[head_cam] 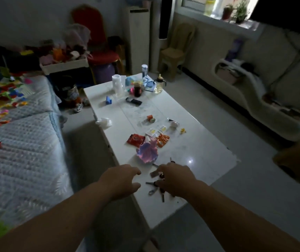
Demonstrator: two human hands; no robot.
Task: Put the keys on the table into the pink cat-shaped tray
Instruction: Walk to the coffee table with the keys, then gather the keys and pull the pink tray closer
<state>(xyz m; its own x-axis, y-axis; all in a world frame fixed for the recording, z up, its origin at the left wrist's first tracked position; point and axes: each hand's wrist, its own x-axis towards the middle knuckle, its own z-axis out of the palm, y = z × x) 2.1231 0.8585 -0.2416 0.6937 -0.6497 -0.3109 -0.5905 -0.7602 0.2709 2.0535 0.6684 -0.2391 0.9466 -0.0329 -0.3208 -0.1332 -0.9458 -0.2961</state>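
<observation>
Counter (pixel 191 124) is plain glossy white, and the cat tray (pixel 147 153) is pink with purplish swirls. Red snack packet (pixel 135 140) beside an orange one (pixel 161 140), bedspread (pixel 27 151) pale quilted blue.

Counts, near to far: 2 hands — left hand (pixel 122 180), right hand (pixel 176 179). 1 bunch of keys (pixel 157 186); individual key count unreadable, partly under the right hand. 1 pink cat-shaped tray (pixel 147 153). 1 red snack packet (pixel 135 140). 1 orange packet (pixel 161 140). 2 small white sachets (pixel 157 130). 1 black remote (pixel 133 101). 1 white table (pixel 200 148).
</observation>
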